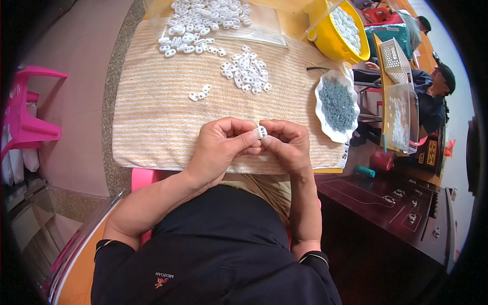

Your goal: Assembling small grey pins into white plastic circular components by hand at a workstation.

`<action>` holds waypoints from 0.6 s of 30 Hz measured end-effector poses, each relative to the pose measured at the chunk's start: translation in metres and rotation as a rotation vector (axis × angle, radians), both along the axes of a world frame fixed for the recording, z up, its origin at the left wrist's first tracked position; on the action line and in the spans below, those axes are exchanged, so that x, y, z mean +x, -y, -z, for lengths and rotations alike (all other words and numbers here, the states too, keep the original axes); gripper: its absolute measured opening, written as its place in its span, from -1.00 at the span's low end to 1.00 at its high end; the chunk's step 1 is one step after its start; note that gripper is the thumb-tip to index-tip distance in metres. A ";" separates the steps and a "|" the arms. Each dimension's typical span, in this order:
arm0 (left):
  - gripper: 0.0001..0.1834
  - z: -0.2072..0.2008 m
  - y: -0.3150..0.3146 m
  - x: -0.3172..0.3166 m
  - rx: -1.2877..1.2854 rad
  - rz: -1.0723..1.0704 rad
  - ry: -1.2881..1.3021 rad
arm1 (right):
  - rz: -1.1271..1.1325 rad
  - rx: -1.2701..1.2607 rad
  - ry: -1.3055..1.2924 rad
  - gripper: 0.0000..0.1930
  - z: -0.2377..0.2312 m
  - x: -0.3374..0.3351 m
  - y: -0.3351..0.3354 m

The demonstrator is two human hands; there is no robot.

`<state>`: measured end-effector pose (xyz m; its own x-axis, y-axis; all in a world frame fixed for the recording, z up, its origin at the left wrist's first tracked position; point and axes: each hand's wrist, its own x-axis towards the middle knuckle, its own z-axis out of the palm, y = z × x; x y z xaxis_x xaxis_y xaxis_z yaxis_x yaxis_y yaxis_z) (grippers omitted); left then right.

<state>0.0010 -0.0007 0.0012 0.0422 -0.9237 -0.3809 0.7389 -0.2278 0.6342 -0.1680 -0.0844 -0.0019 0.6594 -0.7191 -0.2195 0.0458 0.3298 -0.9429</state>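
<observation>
A small white oval plastic piece with two dark holes (262, 131) is pinched between both hands above the front part of the towel. My left hand (216, 146) grips it from the left with thumb and forefinger. From the right, my right hand (291, 146) closes on the same piece, fingertips touching those of the left. Farther off on the towel lie a few loose white pieces (200, 93) and a heap of small white two-hole pieces (246, 72). To the right, a white scalloped dish (319, 113) holds many tiny grey-blue parts (337, 104).
The striped towel (152, 117) covers the table. At the far edge stands a clear tray (269, 25) beside larger white ovals (208, 18). A yellow tub (322, 31) of white pieces is at far right. Another person (429, 96) sits beyond; a pink stool (33, 114) stands left.
</observation>
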 end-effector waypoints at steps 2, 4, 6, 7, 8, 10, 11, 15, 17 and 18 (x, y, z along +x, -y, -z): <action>-0.87 0.000 0.000 0.000 0.021 0.000 -0.020 | 0.010 -0.014 0.012 -0.75 0.000 0.001 0.000; -0.86 -0.001 0.001 0.000 0.023 0.011 -0.024 | 0.007 -0.006 0.016 -0.72 0.000 -0.001 0.000; -0.86 -0.002 0.001 0.001 0.024 0.020 -0.028 | 0.003 0.002 0.021 -0.70 0.001 -0.002 0.000; -0.86 -0.002 0.001 0.002 0.024 0.027 -0.034 | 0.005 0.007 0.022 -0.70 0.001 -0.002 0.000; -0.86 -0.002 0.001 0.002 0.024 0.033 -0.040 | 0.007 0.012 0.023 -0.70 0.001 -0.002 0.000; -0.86 -0.001 0.001 0.002 0.019 0.035 -0.045 | 0.010 0.011 0.027 -0.70 0.001 -0.002 -0.001; -0.86 -0.001 0.001 0.002 0.015 0.038 -0.050 | 0.014 0.010 0.030 -0.70 0.002 -0.002 -0.001; -0.86 0.000 0.002 0.002 0.004 0.052 -0.065 | 0.016 0.012 0.063 -0.70 0.003 -0.002 -0.001; -0.86 -0.001 0.002 0.003 0.009 0.066 -0.086 | 0.032 0.016 0.095 -0.70 0.003 -0.001 -0.003; -0.86 -0.001 0.002 0.003 0.007 0.067 -0.086 | 0.033 0.014 0.095 -0.70 0.002 -0.001 -0.003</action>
